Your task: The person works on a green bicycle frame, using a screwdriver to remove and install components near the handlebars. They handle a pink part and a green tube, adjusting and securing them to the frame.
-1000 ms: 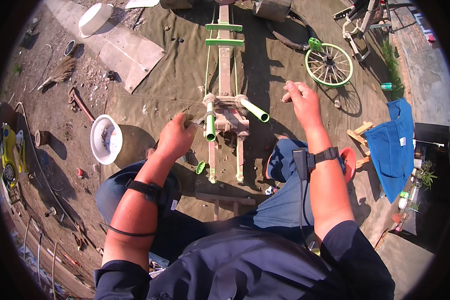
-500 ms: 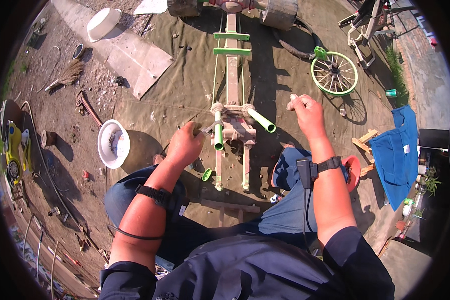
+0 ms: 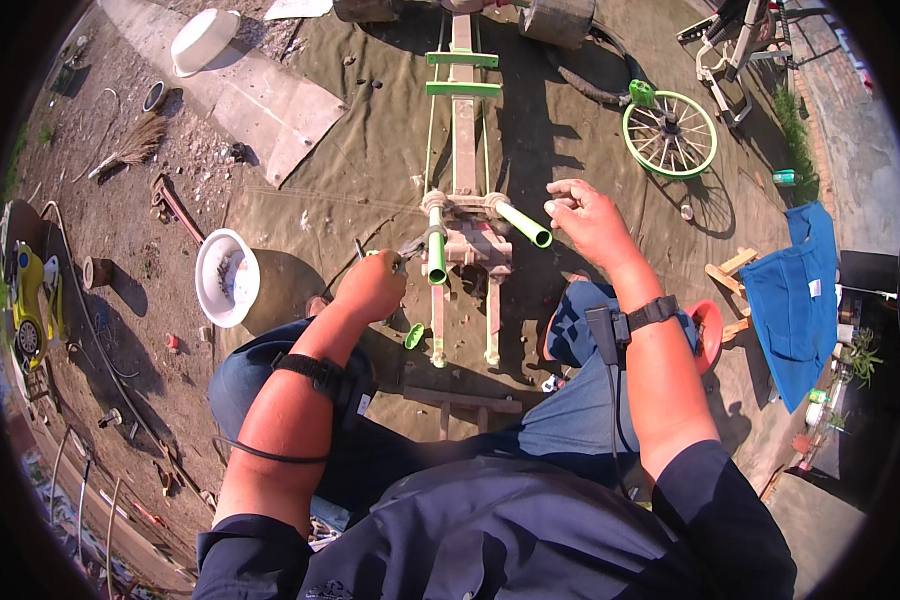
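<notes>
In front of me lies a dusty metal frame (image 3: 463, 150) with a pinkish block (image 3: 480, 250) at its near end. Two bright green tubes stick out there, a left tube (image 3: 437, 260) and a right tube (image 3: 523, 223). My left hand (image 3: 368, 287) is closed around a grey metal tool that looks like pliers (image 3: 411, 247); its jaws reach to the left tube, and whether they grip it I cannot make out. My right hand (image 3: 588, 225) hovers just right of the right tube, thumb and fingers apart, with nothing visible in it.
A white basin (image 3: 206, 280) stands at left, near a pipe wrench (image 3: 175, 207) and a straw brush (image 3: 135, 147). At right are a green-rimmed spoked wheel (image 3: 715, 140) and a blue cloth (image 3: 795, 315) over a wooden stool. A small green piece (image 3: 415, 336) lies near my left knee.
My right hand has moved left toward the right tube, and its pinched fingers have spread. My left hand has shifted slightly, still holding the tool at the left tube.
</notes>
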`<control>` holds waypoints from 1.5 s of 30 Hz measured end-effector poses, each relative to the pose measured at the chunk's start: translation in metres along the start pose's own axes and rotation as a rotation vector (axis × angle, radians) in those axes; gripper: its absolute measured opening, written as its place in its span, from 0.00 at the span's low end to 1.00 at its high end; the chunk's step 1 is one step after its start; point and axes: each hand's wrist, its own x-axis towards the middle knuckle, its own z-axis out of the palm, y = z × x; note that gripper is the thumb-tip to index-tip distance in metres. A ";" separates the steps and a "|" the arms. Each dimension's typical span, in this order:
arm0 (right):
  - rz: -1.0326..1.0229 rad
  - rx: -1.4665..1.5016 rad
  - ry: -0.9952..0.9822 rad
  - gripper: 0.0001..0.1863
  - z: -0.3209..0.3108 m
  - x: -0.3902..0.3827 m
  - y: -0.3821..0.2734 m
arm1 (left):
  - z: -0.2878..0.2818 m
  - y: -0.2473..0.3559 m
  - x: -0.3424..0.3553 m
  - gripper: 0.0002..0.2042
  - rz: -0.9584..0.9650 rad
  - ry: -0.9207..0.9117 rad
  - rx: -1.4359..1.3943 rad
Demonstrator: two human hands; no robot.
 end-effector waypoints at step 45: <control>-0.430 -0.183 -0.161 0.12 0.039 -0.008 -0.015 | 0.017 0.002 0.068 0.16 0.199 -0.040 0.052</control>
